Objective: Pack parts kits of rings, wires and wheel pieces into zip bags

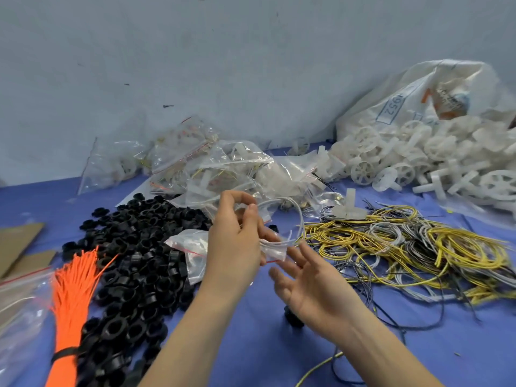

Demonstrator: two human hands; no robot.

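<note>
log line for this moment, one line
left hand: holds zip bag and white wire loop | right hand: open, fingers at bag | black rings pile: left | wire pile: right

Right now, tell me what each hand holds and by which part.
Left hand pinches a clear zip bag by one end, a white wire looping above it. Right hand is open, holding nothing.

Bare blue surface (251, 344) lies open in the near middle and near right. A black ring pile (134, 261) blocks the left, tangled wires (405, 247) the right, filled zip bags (217, 169) and wheel pieces (418, 155) the back, an orange tie bundle (69, 289) the near-left corner.
</note>
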